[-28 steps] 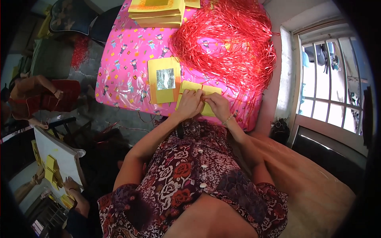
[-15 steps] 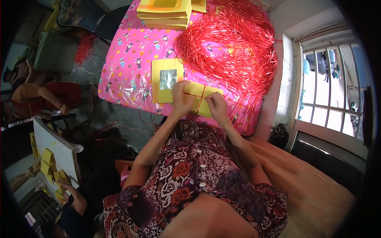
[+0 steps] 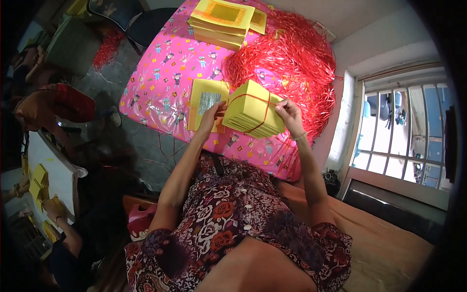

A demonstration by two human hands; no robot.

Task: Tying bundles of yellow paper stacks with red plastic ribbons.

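Observation:
A thick bundle of folded yellow paper, bound crosswise with red plastic string, is tilted up over the near part of the table. My right hand is closed at the bundle's right corner, fingertips on the string and paper there. Beside the bundle's left edge is my left hand, its fingers apart; whether they touch the paper is hard to see. Under and behind that hand lies a flat yellow sheet with a silver patch in its middle.
A pink patterned plastic cover lies over the table. Stacked yellow paper stands at the back, beside a large heap of red plastic strips. A barred window is on the right. At left, other people work at a white table.
The bundle has been raised and tilted from lying flat, showing its layered side. My right hand has moved right with its corner; my left hand has come off its top to the left edge.

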